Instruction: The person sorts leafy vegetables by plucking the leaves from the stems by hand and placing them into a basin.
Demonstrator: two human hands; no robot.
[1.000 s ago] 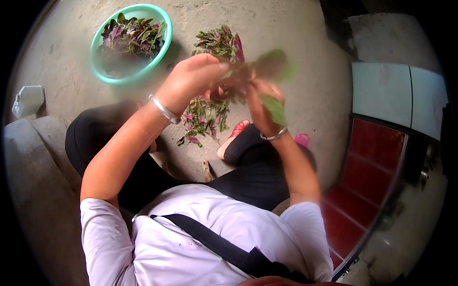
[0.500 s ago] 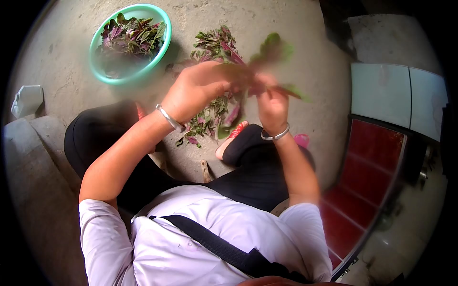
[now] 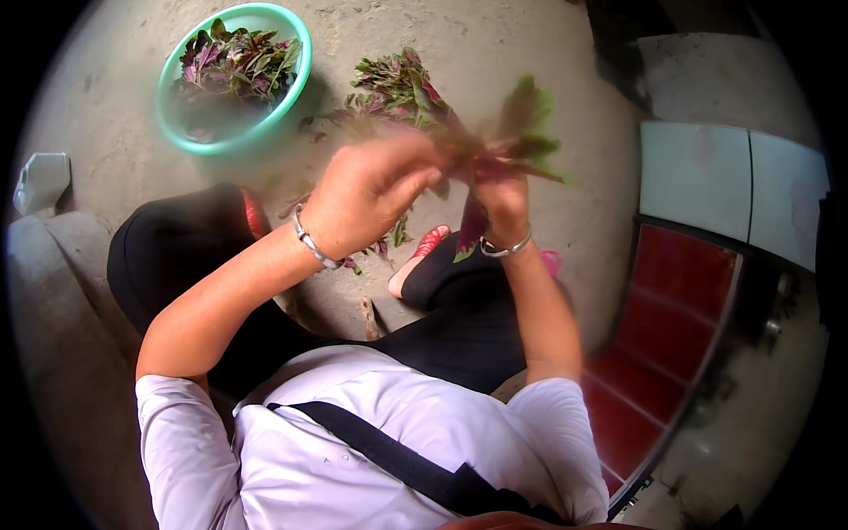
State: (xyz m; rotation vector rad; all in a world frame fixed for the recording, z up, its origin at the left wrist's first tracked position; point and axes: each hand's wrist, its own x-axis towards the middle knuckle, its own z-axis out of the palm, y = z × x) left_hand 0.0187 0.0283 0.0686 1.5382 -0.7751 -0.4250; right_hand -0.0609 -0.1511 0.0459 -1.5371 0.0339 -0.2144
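Observation:
In front of my chest, both hands are at a sprig of red-and-green leafy greens (image 3: 521, 132), its leaves fanned out to the right and one purple leaf drooping below. My right hand (image 3: 503, 208) is closed around the stems. Level with it on the left, my left hand (image 3: 375, 181) has its fingers bent in a pinch at the sprig's near side; the fingertips are blurred and partly hidden. Below and beyond the hands, a heap of similar leafy greens (image 3: 393, 84) lies on the floor. Each wrist wears a silver bangle.
A turquoise basin (image 3: 305, 71) holding picked leaves stands at the upper left. The concrete floor (image 3: 583, 159) surrounds my legs and red sandals. To the right is a cabinet with pale panels (image 3: 693, 172) and red tiles (image 3: 676, 300). A white plastic container (image 3: 41, 181) sits far left.
My left hand has shifted slightly down and left. The sprig has turned in my right hand, so its leaves spread wider and a purple leaf hangs down.

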